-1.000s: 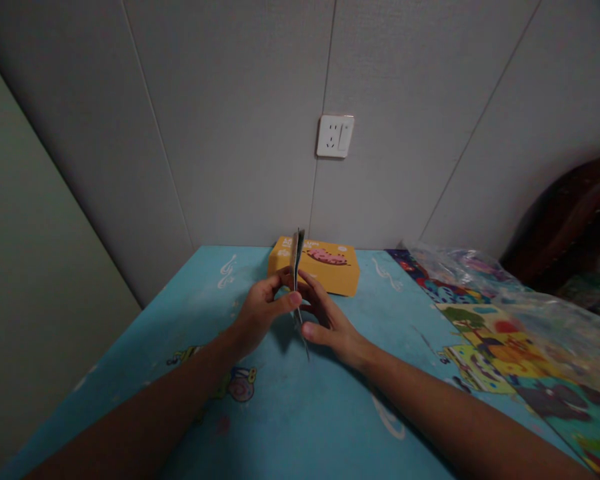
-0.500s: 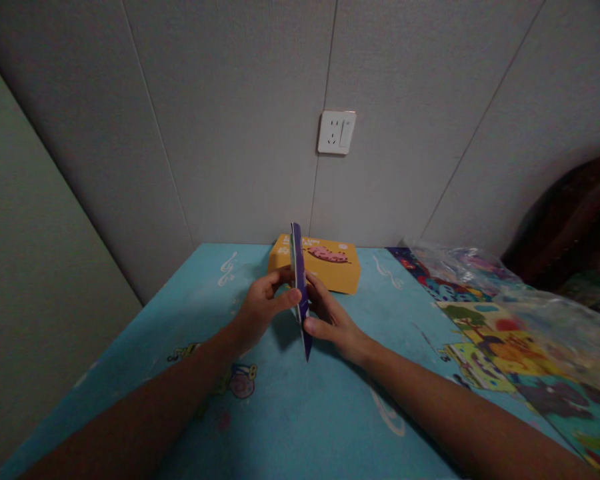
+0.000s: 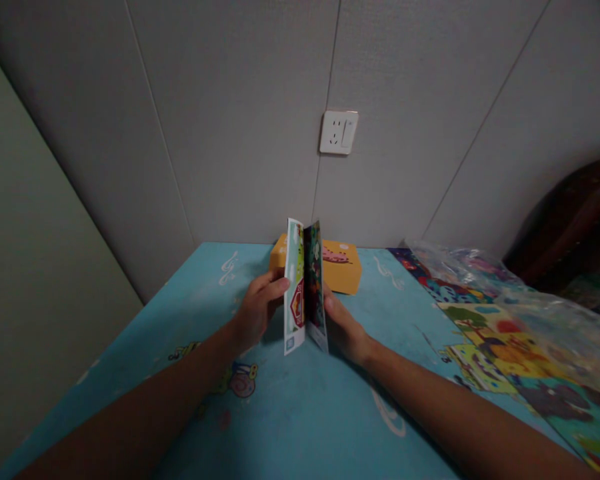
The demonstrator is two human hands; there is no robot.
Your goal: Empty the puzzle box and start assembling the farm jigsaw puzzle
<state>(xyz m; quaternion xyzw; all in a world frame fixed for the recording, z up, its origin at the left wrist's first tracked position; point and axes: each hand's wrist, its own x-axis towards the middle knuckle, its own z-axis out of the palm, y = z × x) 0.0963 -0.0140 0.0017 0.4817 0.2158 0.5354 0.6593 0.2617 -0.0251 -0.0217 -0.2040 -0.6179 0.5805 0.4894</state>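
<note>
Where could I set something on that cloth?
Free cloth: left of the yellow box, between it and the picture sheets, and between the forearms, nearer than the open booklet. The right is crowded with sheets and clear plastic.

- Left forearm (image 3: 150, 400) reaches forward and inward from the lower left.
- Left hand (image 3: 257, 307) is curled, thumb pointing inward, index finger bent above it.
- Right forearm (image 3: 450, 400) slants in from the lower right.
- Right hand (image 3: 347, 331) has its thumb angled upward; its other fingers are hidden.
- The hands are apart.
</note>
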